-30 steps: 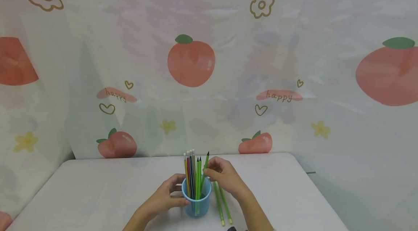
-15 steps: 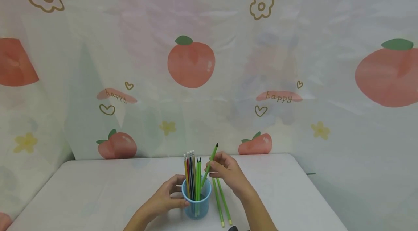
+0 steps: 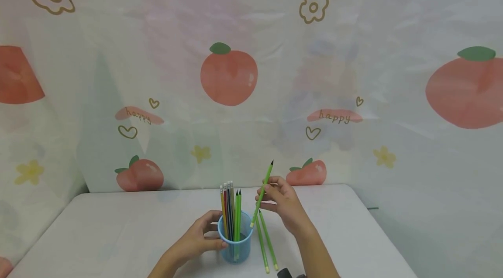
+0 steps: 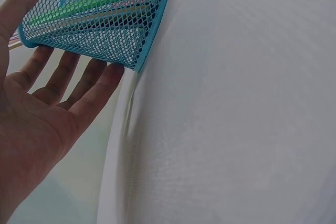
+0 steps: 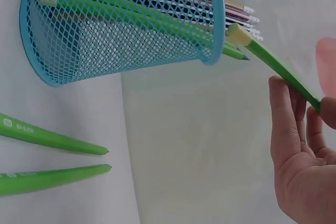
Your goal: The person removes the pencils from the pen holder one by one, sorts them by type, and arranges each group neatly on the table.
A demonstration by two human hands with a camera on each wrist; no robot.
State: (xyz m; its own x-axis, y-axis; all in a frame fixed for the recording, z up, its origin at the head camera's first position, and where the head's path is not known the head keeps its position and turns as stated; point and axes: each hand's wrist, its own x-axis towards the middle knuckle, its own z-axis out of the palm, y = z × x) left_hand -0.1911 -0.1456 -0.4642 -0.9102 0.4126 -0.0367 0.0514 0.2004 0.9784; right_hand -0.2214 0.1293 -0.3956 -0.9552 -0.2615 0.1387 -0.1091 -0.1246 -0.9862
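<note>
My left hand [image 3: 196,235] holds a light blue mesh pencil cup [image 3: 242,253] from the left, thumb near the rim and fingertips against the wall. The cup stands upright on the table. Inside are two green pencils [image 3: 237,214], points up, and several darker and yellow pencils [image 3: 228,201] with white eraser ends up. My right hand [image 3: 287,208] pinches another green pencil [image 3: 267,176], tilted, black point up. In the right wrist view the held pencil's pale end [image 5: 240,35] is just beyond the cup's rim [image 5: 215,19]; whether they touch I cannot tell.
Two green pencils [image 3: 268,241] lie on the white table [image 3: 118,234] right of the cup, pale ends toward me. A small dark object [image 3: 284,273] shows at the bottom edge by my right forearm. Behind the table hangs a fruit-printed cloth [image 3: 251,138].
My right hand has moved up and to the right, drawing the green pencil out of the cup to above its right rim. The left hand and cup have stayed in place.
</note>
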